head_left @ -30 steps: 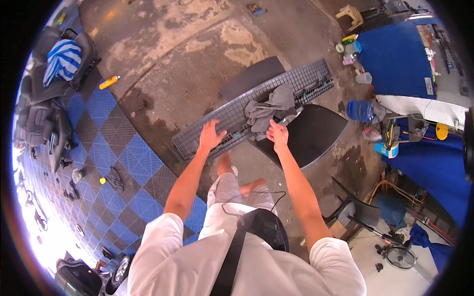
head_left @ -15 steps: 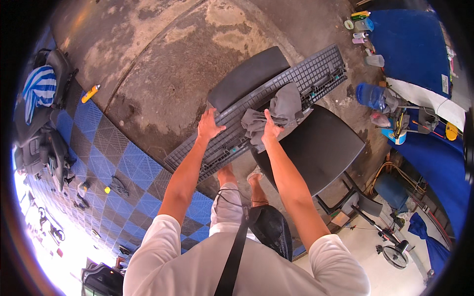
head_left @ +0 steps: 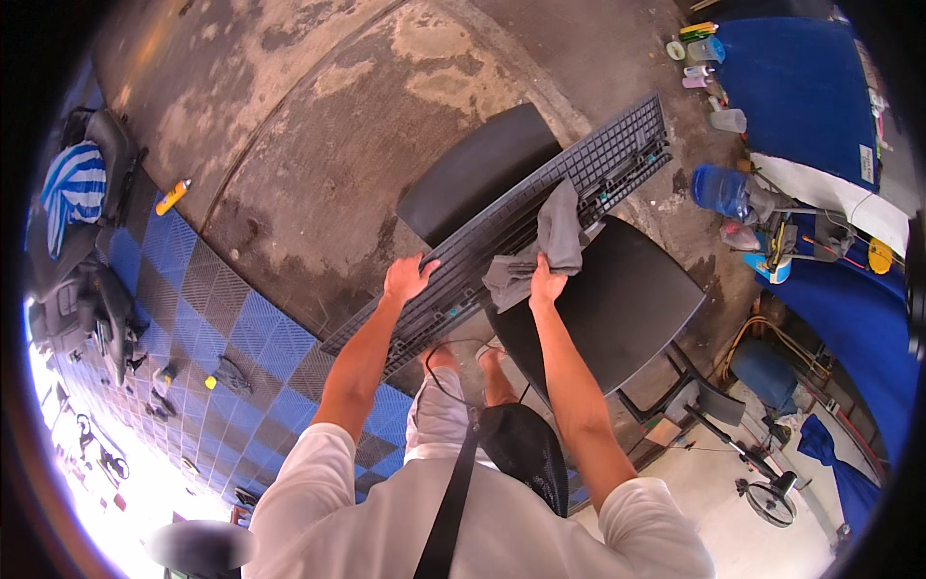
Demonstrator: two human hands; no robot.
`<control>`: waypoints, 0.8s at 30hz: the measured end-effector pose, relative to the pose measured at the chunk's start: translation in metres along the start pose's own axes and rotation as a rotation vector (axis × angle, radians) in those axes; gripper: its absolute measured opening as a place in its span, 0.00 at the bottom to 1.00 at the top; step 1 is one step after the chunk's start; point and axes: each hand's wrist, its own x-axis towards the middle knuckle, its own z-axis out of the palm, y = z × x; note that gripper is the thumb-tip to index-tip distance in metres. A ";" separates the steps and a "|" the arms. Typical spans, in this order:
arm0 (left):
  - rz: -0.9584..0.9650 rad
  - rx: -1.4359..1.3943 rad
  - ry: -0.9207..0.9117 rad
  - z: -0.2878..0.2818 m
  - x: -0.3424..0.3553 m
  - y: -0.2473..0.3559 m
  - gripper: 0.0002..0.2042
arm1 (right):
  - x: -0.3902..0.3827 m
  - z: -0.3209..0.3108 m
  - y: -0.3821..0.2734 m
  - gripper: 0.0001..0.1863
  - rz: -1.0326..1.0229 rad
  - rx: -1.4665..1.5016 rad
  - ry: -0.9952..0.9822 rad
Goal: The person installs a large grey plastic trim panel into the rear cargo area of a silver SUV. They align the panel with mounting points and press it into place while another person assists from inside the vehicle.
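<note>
A long dark-grey plastic panel [head_left: 617, 145] with a ribbed grid on its inner face lies slantwise in front of me. My left hand [head_left: 407, 278] is closed on it towards its left end, the fingers pressed against the ribs. With my right hand [head_left: 547, 282] I grip a bunched grey cloth [head_left: 559, 227], which lies against the panel's right half; the fingertips are partly hidden in its folds. Below the panel, to the right, is a black chair seat [head_left: 627, 299], and a curved black chair part [head_left: 482, 169] shows beyond its far edge.
Blue and grey floor tiles [head_left: 275, 323] spread to the left, with a yellow bottle [head_left: 174, 197] on them and dark seats [head_left: 72, 280] beyond. At the right stand a blue-covered table [head_left: 791, 96], a large blue water bottle [head_left: 719, 190] and a fan [head_left: 772, 502].
The panel has tipped so its ribbed face looks narrower. My right hand has moved slightly right and nearer to me, and the cloth has changed shape. The left hand keeps its hold.
</note>
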 end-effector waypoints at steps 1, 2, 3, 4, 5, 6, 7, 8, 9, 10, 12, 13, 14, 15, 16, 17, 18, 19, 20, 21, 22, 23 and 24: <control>0.007 0.001 0.036 -0.003 -0.010 0.005 0.34 | 0.000 -0.010 -0.001 0.26 0.041 0.080 0.023; 0.008 0.010 0.064 -0.008 -0.018 0.009 0.33 | 0.002 -0.021 -0.004 0.25 -0.001 0.146 0.025; 0.000 0.001 0.085 -0.014 -0.025 0.012 0.31 | 0.002 -0.033 -0.006 0.24 0.009 0.204 0.018; 0.009 0.011 0.113 -0.021 -0.033 0.014 0.31 | 0.001 -0.044 -0.009 0.23 0.046 0.262 0.016; 0.016 0.021 0.145 -0.031 -0.039 0.015 0.31 | 0.001 -0.053 -0.011 0.22 0.052 0.296 0.012; 0.007 0.039 0.174 -0.041 -0.045 0.014 0.31 | 0.000 -0.060 -0.013 0.22 0.058 0.330 0.015; 0.032 0.074 0.144 -0.054 -0.049 0.011 0.30 | -0.001 -0.066 -0.016 0.22 0.019 0.283 0.028; 0.018 0.088 0.156 -0.066 -0.055 0.007 0.30 | -0.002 -0.070 -0.018 0.22 0.030 0.232 0.063; -0.007 0.111 0.163 -0.078 -0.065 0.001 0.30 | -0.004 -0.071 -0.021 0.23 0.004 0.275 0.064; -0.040 0.143 0.168 -0.090 -0.075 -0.005 0.30 | -0.007 -0.070 -0.023 0.23 -0.019 0.302 0.067; -0.061 0.137 0.241 -0.113 -0.104 -0.019 0.29 | -0.010 -0.064 -0.029 0.23 0.002 0.362 0.105; -0.090 0.159 0.264 -0.123 -0.122 -0.027 0.28 | -0.012 -0.060 -0.033 0.24 0.014 0.350 0.097; -0.111 0.184 0.304 -0.132 -0.140 -0.036 0.27 | -0.013 -0.054 -0.037 0.24 0.034 0.339 0.096; -0.112 0.181 0.362 -0.142 -0.162 -0.046 0.26 | -0.013 -0.047 -0.040 0.24 0.059 0.329 0.102; -0.094 0.184 0.449 -0.151 -0.183 -0.056 0.25 | -0.012 -0.039 -0.044 0.24 0.029 0.257 0.092; -0.082 0.206 0.482 -0.160 -0.203 -0.067 0.23 | -0.011 -0.031 -0.048 0.24 0.005 0.186 0.086; -0.075 0.250 0.521 -0.170 -0.222 -0.078 0.22 | -0.009 -0.021 -0.050 0.24 0.050 0.087 0.068; -0.050 0.272 0.593 -0.178 -0.242 -0.087 0.22 | -0.005 -0.011 -0.053 0.31 0.191 -0.037 -0.054; -0.039 0.309 0.660 -0.185 -0.262 -0.095 0.22 | 0.000 0.000 -0.054 0.39 0.345 -0.030 -0.167; -0.025 0.287 0.718 -0.192 -0.277 -0.101 0.21 | 0.002 0.012 -0.055 0.45 0.456 0.079 -0.213; -0.017 0.258 0.777 -0.197 -0.293 -0.105 0.21 | 0.006 0.025 -0.055 0.52 0.556 0.185 -0.293; -0.140 0.214 0.739 -0.202 -0.310 -0.108 0.22 | 0.010 0.033 -0.055 0.65 0.588 0.171 -0.406; -0.193 0.213 0.726 -0.205 -0.323 -0.109 0.23 | 0.011 0.043 -0.055 0.67 0.638 0.169 -0.425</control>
